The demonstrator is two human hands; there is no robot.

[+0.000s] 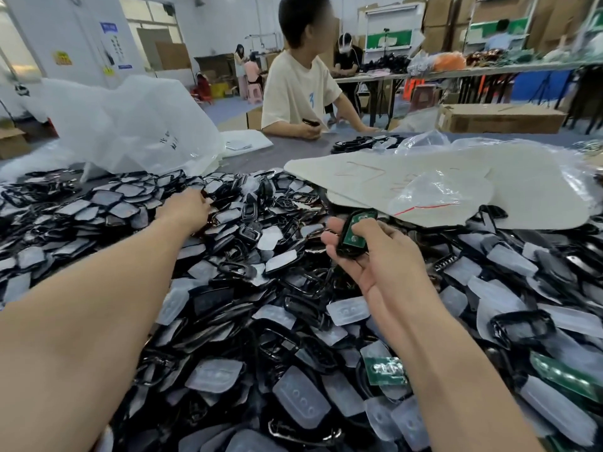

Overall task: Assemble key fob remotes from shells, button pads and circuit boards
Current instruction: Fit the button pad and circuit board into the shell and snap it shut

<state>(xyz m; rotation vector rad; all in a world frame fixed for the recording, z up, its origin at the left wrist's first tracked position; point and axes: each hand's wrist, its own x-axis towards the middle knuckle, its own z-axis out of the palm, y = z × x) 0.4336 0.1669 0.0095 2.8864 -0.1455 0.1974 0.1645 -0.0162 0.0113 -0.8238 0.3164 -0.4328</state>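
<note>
A grey table (261, 154) is piled thick with black shells (248, 233) and translucent button pads (301, 398). A white sheet (528, 184) with red marks lies over them. A clear bag (434, 194) rests on the sheet. Left of the sheet stands a milky plastic bag (130, 125). Nearer the camera than the sheet, green circuit boards (385, 370) lie among the pads.

A heap of shells (248, 236) and button pads (301, 398) is covering the near table (277, 151); the left hand (187, 208) is touching the heap's far left part; the held shell (346, 251) is sitting in the right hand (375, 256) above the heap's middle, a circuit board (354, 231) lying in it; a loose board (385, 370) is lying on the heap just left of the right forearm; a sheet (456, 177) is lying over the heap's far right edge; a person (300, 89) is sitting behind the table.
</note>
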